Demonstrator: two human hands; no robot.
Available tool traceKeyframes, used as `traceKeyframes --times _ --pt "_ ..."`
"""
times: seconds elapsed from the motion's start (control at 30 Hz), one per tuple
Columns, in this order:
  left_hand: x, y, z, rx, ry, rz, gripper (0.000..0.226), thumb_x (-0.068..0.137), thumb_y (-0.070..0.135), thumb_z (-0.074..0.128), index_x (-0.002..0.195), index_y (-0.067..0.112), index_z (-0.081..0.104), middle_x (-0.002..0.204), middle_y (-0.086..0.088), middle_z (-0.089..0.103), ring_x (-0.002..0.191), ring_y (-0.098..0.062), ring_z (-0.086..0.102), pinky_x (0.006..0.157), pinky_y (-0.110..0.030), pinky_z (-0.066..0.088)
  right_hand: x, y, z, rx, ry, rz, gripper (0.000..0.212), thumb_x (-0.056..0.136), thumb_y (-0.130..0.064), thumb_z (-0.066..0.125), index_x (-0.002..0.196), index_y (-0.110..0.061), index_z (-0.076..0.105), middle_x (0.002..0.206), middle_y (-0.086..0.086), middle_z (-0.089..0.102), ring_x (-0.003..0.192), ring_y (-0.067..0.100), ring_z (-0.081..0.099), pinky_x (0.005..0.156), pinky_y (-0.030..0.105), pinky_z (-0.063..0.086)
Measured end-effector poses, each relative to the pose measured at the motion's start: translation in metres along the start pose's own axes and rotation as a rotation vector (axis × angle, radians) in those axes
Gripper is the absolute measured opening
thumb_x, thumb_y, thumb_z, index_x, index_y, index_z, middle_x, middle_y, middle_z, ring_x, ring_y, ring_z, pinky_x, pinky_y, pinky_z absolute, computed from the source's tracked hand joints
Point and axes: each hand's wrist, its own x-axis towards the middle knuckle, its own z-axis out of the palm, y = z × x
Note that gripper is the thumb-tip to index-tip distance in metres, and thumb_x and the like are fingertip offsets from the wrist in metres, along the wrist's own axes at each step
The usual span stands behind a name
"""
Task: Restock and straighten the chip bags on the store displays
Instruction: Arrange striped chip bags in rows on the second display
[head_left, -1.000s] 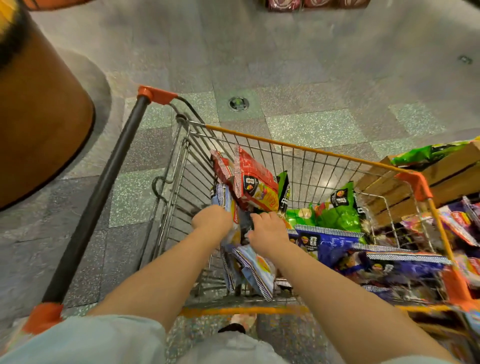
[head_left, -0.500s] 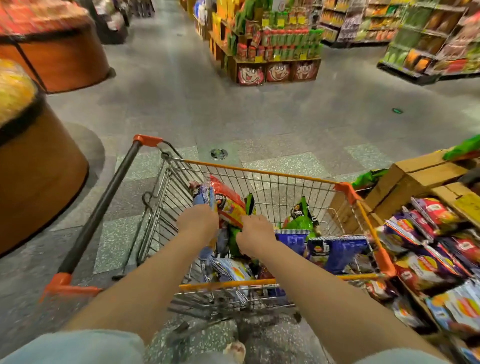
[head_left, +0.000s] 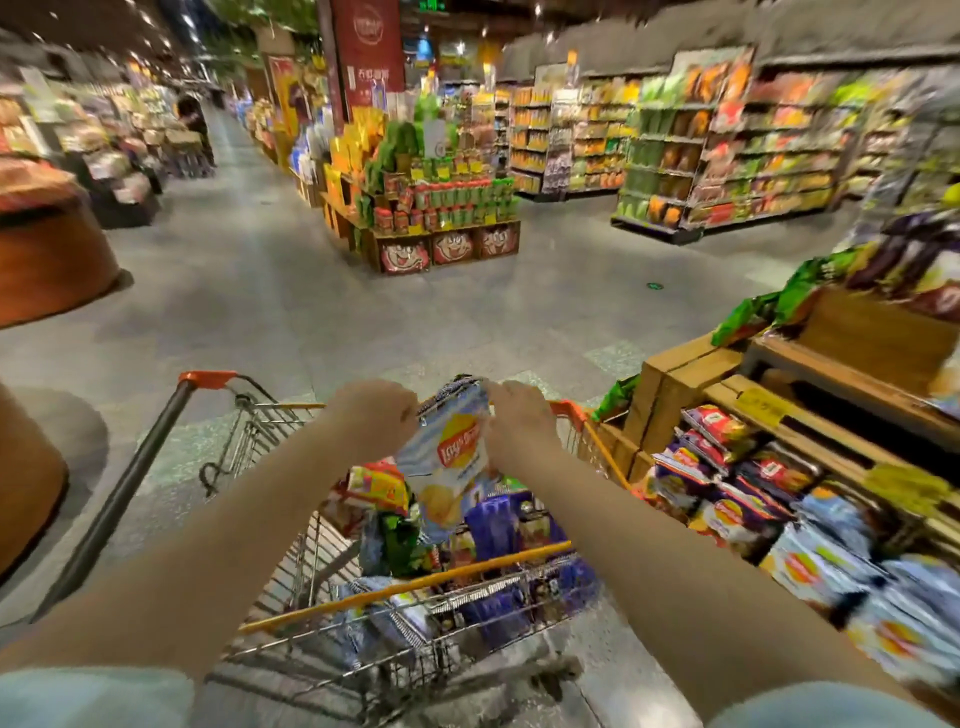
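A light blue chip bag (head_left: 449, 462) hangs above the shopping cart (head_left: 405, 618). My left hand (head_left: 376, 415) grips its top left corner and my right hand (head_left: 522, 423) grips its top right edge. Below it the cart holds several bags: a red one (head_left: 376, 486), a green one (head_left: 397, 540) and purple ones (head_left: 498, 525). To the right, a wooden display (head_left: 675, 384) carries rows of chip bags (head_left: 748, 499), with pale blue bags (head_left: 831, 566) nearest me.
The cart's black handle (head_left: 130, 493) with orange ends runs along the left. A round brown stand (head_left: 52, 260) sits at far left. A stacked snack display (head_left: 441, 208) stands mid-aisle ahead, shelves (head_left: 727, 145) behind it. Grey floor (head_left: 260, 312) lies between.
Both hands have lifted a light blue bag up out of the cart's pile. My view has swung upward from the cart to the aisle and the display on the right.
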Motion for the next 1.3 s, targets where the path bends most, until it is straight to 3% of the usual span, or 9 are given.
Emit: traceKeyframes --times 0.17,0.3,0.5,0.7,0.8,0.93,1.1,1.2,1.3 --pt "0.016 0.049 -0.011 -0.204 0.205 0.278 0.055 0.077 0.034 0.019 0.073 0.005 0.065 0.077 -0.015 0.064 0.074 -0.034 0.061 0.064 -0.036 0.048 -0.029 0.052 -0.056 -0.101 0.085 0.008 0.048 0.095 -0.017 0.046 0.142 -0.018 0.039 0.146 0.008 0.036 0.134 0.028 0.030 0.107 0.037 0.028" --pt "0.025 0.096 -0.018 -0.166 0.344 0.478 0.035 0.073 0.026 0.034 0.053 0.010 0.058 0.052 -0.007 0.054 0.048 -0.029 0.056 0.040 -0.035 0.048 -0.066 0.104 -0.087 -0.189 0.024 0.153 0.044 0.092 -0.011 0.048 0.136 -0.016 0.046 0.139 0.008 0.044 0.129 0.028 0.037 0.103 0.036 0.034" --pt "0.035 0.163 -0.033 -0.261 0.467 0.718 0.032 0.077 0.023 0.036 0.054 0.011 0.054 0.050 -0.002 0.052 0.045 -0.025 0.051 0.036 -0.029 0.041 -0.137 0.165 -0.117 -0.006 0.009 0.455 0.038 0.096 -0.005 0.036 0.129 -0.010 0.055 0.128 0.014 0.055 0.113 0.032 0.052 0.090 0.040 0.048" --pt "0.053 0.215 -0.038 -0.334 0.475 0.789 0.033 0.079 0.024 0.033 0.059 0.012 0.056 0.055 -0.001 0.054 0.049 -0.025 0.052 0.040 -0.029 0.042 -0.183 0.206 -0.131 0.197 0.166 0.540 0.035 0.103 -0.020 0.034 0.132 -0.017 0.054 0.131 0.008 0.056 0.071 0.013 0.048 0.063 0.023 0.039" --pt "0.058 0.237 -0.038 -0.382 0.456 0.788 0.037 0.079 0.026 0.030 0.063 0.009 0.059 0.059 -0.004 0.058 0.053 -0.028 0.054 0.043 -0.033 0.045 -0.198 0.215 -0.137 0.241 0.281 0.577 0.032 0.102 -0.020 0.039 0.127 -0.016 0.059 0.127 0.006 0.060 0.091 0.021 0.055 0.080 0.033 0.046" --pt "0.065 0.260 -0.037 -0.404 0.431 0.788 0.034 0.080 0.027 0.031 0.063 0.010 0.055 0.061 -0.005 0.056 0.056 -0.030 0.055 0.046 -0.031 0.042 -0.212 0.224 -0.142 0.209 0.303 0.629 0.027 0.101 -0.018 0.040 0.117 -0.010 0.061 0.110 0.008 0.065 0.096 0.026 0.058 0.084 0.040 0.049" --pt "0.072 0.283 -0.035 -0.295 0.378 0.790 0.018 0.090 0.012 0.054 0.078 0.009 0.066 0.076 -0.007 0.064 0.072 -0.031 0.059 0.057 -0.031 0.035 -0.227 0.243 -0.142 -0.031 0.185 0.652 0.025 0.102 -0.007 0.036 0.118 -0.008 0.055 0.116 0.010 0.059 0.093 0.023 0.054 0.069 0.031 0.039" --pt "0.071 0.302 -0.038 -0.198 0.374 0.863 0.009 0.089 0.015 0.060 0.084 0.014 0.067 0.081 -0.001 0.066 0.076 -0.024 0.059 0.061 -0.031 0.040 -0.243 0.251 -0.154 -0.101 0.097 0.681 0.031 0.100 -0.001 0.035 0.127 -0.009 0.049 0.129 0.008 0.054 0.112 0.025 0.052 0.074 0.028 0.037" --pt "0.075 0.328 -0.036 -0.159 0.343 0.908 0.006 0.084 0.012 0.064 0.079 0.016 0.064 0.076 0.001 0.063 0.071 -0.023 0.057 0.055 -0.031 0.043 -0.259 0.262 -0.169 -0.247 0.007 0.691 0.030 0.097 0.001 0.035 0.122 -0.011 0.047 0.119 0.008 0.053 0.105 0.028 0.051 0.080 0.035 0.046"
